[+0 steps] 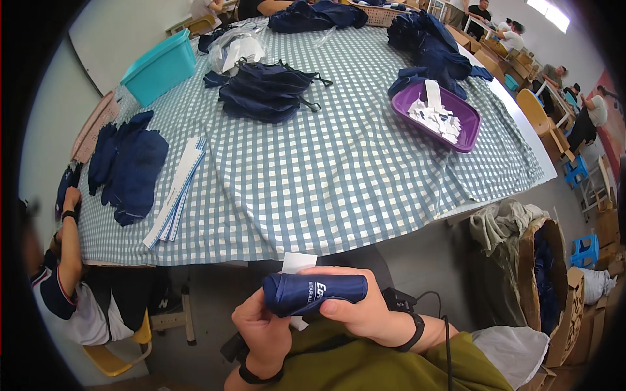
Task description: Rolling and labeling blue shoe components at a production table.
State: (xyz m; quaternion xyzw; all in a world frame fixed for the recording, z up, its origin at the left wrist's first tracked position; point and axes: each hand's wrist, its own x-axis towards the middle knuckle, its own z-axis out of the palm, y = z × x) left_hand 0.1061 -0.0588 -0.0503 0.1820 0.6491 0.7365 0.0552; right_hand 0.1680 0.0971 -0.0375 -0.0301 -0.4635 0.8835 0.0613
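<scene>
Close to my body, beyond the table's near edge, I hold a tightly rolled navy cloth bundle with white print on its side. My left hand is closed around its left end. My right hand grips the other end, thumb pressed along the front and fingers behind. A white paper strip sticks up behind the roll, and a bit of white shows below it. How the strip sits against the cloth is hidden. On the table, a purple basin contains many small white slips.
A checked cloth covers the table. On it are navy fabric pieces, blue-edged paper strips, a navy pile with cords and a teal bin. A co-worker sits at left; a large carton stands at right.
</scene>
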